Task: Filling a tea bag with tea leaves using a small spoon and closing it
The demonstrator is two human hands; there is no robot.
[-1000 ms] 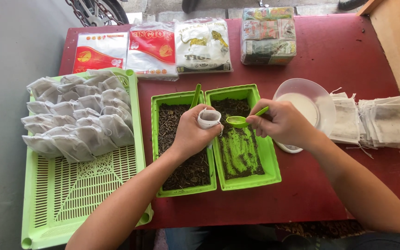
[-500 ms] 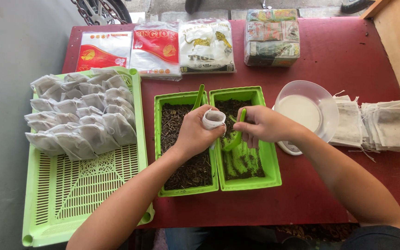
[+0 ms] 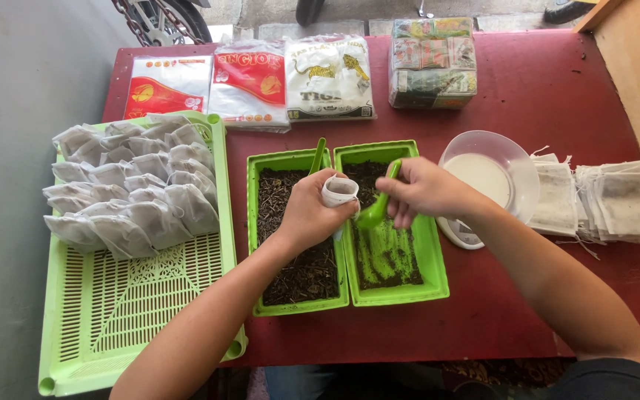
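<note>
My left hand (image 3: pixel 307 211) holds a small white filter bag (image 3: pixel 339 191) with its mouth open, above the rim between two green trays. My right hand (image 3: pixel 421 192) grips a green plastic spoon (image 3: pixel 376 210), bowl tipped down into the right green tray (image 3: pixel 435 252), which holds dark loose tea with bare patches. The left green tray (image 3: pixel 252 230) is full of dark loose tea, and a second green spoon (image 3: pixel 318 155) stands in it.
A large green slotted tray (image 3: pixel 127 304) on the left carries several filled white bags (image 3: pixel 131 189). Behind lie plastic bag packs (image 3: pixel 250 74) and a wrapped block of packets (image 3: pixel 431 63). A clear bowl (image 3: pixel 490 174) and stacked empty filter bags (image 3: pixel 601 196) sit right, on the red table (image 3: pixel 542 89).
My right hand swung the spoon from level beside the bag down into the right tray's tea, then drew it back a little toward the bag. The left hand stayed put.
</note>
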